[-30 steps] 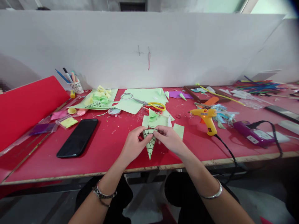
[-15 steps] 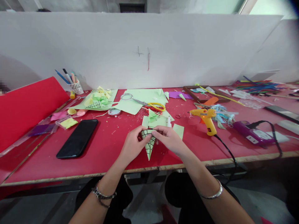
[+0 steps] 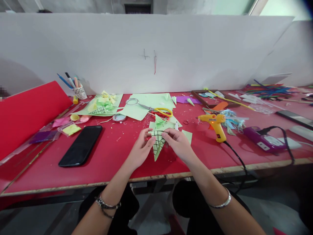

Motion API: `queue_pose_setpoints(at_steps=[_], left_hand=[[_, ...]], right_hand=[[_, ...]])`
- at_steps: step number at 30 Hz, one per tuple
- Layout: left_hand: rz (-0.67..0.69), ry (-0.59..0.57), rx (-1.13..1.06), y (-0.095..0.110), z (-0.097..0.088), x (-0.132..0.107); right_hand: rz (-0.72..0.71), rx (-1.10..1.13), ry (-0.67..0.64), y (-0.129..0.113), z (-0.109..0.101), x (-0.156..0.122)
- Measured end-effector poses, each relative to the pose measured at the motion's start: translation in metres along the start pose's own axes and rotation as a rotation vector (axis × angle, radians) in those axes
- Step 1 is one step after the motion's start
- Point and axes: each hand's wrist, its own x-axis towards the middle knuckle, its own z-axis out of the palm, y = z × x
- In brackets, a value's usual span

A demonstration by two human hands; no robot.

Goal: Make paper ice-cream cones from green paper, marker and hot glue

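loosening is seen in the left hand (image 3: 141, 147), half-open at the left of the lined cone (image 3: 157, 143), now apparently held mainly by the pinching right hand (image 3: 177, 141).

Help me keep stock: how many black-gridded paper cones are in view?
2. The front cone is pinched by the right hand; the back-left cone lies on a green sheet. More may be hidden.

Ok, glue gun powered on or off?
On, by the look of it: the yellow glue gun shows a glowing orange light.
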Motion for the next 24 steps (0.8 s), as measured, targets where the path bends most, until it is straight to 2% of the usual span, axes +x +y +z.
queue_pose_setpoints(at_steps=[4, 6, 11, 16, 18, 22, 24], left_hand=[[-0.073, -0.15, -0.114, 0.001, 0.004, -0.003], [-0.068, -0.179, -0.164, 0.0, 0.005, -0.003], [-0.045, -0.112, -0.169, 0.0, -0.002, -0.001], [0.037, -0.025, -0.07, -0.001, -0.013, 0.003], [0.056, 0.008, -0.044, -0.002, -0.015, 0.004], [0.037, 0.028, -0.042, -0.003, -0.015, 0.005], [0.053, 0.01, -0.081, -0.002, -0.015, 0.004]], right_hand=[[-0.024, 0.031, -0.002, 0.0, 0.0, 0.0], [-0.012, 0.049, 0.003, 0.0, 0.0, 0.0], [0.01, -0.009, 0.117, 0.001, -0.004, 0.001], [-0.168, -0.086, 0.222, 0.002, -0.009, 0.001], [-0.196, -0.092, 0.162, 0.001, -0.011, -0.001], [-0.275, -0.199, -0.041, -0.007, -0.015, -0.005], [-0.321, -0.249, -0.021, -0.012, -0.015, -0.006]])
